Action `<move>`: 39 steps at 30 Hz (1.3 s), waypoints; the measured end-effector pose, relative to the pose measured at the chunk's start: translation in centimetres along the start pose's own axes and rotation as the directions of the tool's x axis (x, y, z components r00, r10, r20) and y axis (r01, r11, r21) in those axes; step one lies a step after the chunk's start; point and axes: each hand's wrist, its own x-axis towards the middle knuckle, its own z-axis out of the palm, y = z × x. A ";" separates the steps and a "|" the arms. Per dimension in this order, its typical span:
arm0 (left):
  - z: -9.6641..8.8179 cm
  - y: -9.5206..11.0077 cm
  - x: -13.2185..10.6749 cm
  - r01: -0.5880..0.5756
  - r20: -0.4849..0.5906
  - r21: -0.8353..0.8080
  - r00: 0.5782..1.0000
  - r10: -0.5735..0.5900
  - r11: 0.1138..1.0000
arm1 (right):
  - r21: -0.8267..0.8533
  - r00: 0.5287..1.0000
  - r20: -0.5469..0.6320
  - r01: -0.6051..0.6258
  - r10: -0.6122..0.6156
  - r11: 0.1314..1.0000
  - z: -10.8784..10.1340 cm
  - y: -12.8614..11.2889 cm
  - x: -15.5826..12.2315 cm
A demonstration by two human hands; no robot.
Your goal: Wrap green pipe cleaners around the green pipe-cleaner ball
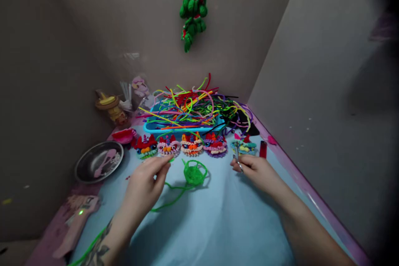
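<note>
My left hand (145, 181) is closed in a pinch, and a small green piece of pipe cleaner (171, 160) shows at its fingertips. In my right hand (254, 169) are small metal scissors (237, 153), their blades pointing away from me. A round green pipe-cleaner form (193, 173) lies between the hands on the blue cloth (215, 228). From it a long green strand (174, 203) runs left beneath my left hand and shows again along the forearm. Behind the scissors sits a teal and yellow pipe-cleaner figure (248, 146).
Several colourful pipe-cleaner figures (192, 145) stand in a row before a blue tray (187, 131) heaped with loose pipe cleaners (190, 106). A metal bowl (84, 174) and a pink glue gun (77, 224) are at left. A red object (263, 149) lies right. Green ornaments (193, 8) hang above.
</note>
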 end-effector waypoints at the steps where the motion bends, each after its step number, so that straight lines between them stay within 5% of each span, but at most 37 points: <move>1: 0.1 0.0 -0.1 0.002 0.019 -0.040 1.000 -0.001 0.999 | -0.084 0.999 0.031 0.012 -0.009 0.996 -0.4 0.2 -0.4; 5: 0.8 -0.1 0.2 0.082 0.068 -0.095 0.995 -0.076 0.992 | -0.463 0.993 0.066 -0.052 0.093 0.885 -1.7 2.8 -2.5; 10: 2.5 0.2 -0.1 0.064 0.115 -0.198 0.992 -0.042 0.978 | -0.604 0.973 -0.077 -0.220 0.219 0.766 -1.9 5.4 -4.7; 13: 3.1 0.6 -0.8 0.003 0.110 -0.243 0.994 0.025 0.970 | -0.533 0.978 -0.181 -0.184 0.101 0.826 -0.1 2.2 -5.0; 16: 3.1 0.8 -1.2 -0.064 0.062 -0.274 0.995 0.084 0.960 | -0.262 0.990 -0.109 0.060 -0.091 0.963 3.1 -3.4 -4.2; 21: 2.9 0.6 -1.8 -0.148 0.007 -0.225 0.988 0.153 0.963 | 0.003 0.951 -0.113 0.290 -0.288 0.957 7.8 -9.1 -1.8; 26: 3.2 0.4 -2.4 -0.168 0.027 -0.190 0.984 0.176 0.967 | 0.084 0.919 -0.178 0.371 -0.352 0.925 9.5 -9.0 -0.7; 39: 2.7 1.2 -2.5 -0.020 0.207 -0.209 0.976 0.065 0.978 | -0.059 0.840 -0.246 0.485 -0.483 0.873 10.2 -7.3 -0.8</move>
